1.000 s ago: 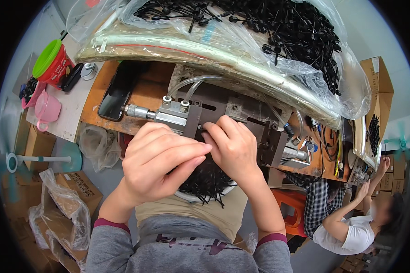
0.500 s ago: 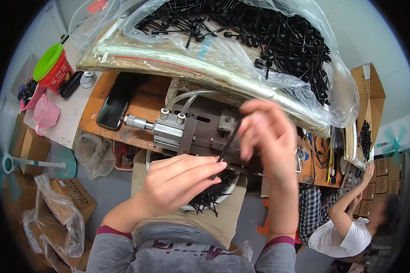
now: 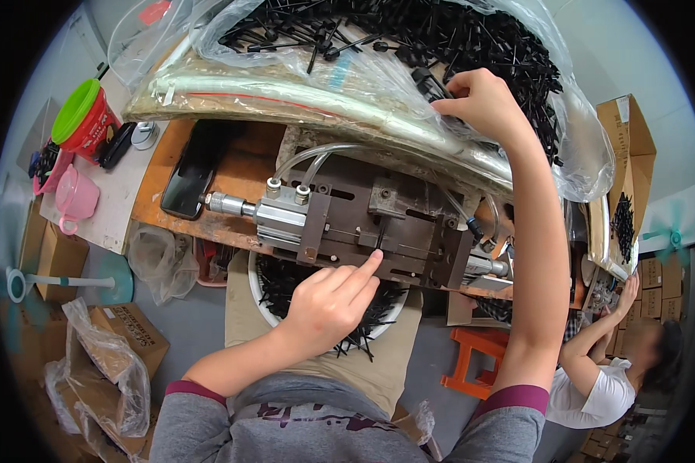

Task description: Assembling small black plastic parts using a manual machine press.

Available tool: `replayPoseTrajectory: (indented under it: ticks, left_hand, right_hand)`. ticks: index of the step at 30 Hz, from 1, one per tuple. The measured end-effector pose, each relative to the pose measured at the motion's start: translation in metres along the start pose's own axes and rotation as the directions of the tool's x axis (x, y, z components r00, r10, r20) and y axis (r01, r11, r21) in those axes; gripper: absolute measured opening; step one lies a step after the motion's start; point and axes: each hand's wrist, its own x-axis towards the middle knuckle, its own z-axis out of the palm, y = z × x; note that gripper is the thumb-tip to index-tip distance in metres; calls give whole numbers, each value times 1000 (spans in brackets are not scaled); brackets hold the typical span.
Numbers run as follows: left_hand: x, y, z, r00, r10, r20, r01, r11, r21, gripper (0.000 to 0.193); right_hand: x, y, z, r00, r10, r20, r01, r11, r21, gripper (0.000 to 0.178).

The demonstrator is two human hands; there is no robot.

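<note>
Press fixture (image 3: pixel 363 228) on the surface (image 3: pixel 235 181); bag of parts (image 3: pixel 409 46) behind it; phone (image 3: pixel 193 174) left; bowl (image 3: pixel 266 297) below.

- A thin black pin (image 3: pixel 379 241) stands upright in the slot of the dark metal jig (image 3: pixel 378 224), its lower end at the left fingertip.
- Loose black plastic pins (image 3: pixel 471 46) fill a clear bag, heaped at the table's far side.
- More black pins (image 3: pixel 286 282) lie in a white bowl on the lap.

workshop | metal press jig (image 3: pixel 378 228) on worn wooden bench (image 3: pixel 232 177) | cardboard boxes (image 3: pixel 629 135) stacked around
</note>
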Motion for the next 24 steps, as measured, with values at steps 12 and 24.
replayPoseTrajectory:
  ticks: [12,24]
  left_hand:
    - [11,0,2,998,-9,59,5,997,71,23]
    - [8,-1,3,998,-4,68,-1,997,78,22]
  right_hand:
    - [28,-39,-7,965,-2,261,108,913,-393,44]
    - [-4,-9,-30,970,-236,63,238,971,-24,22]
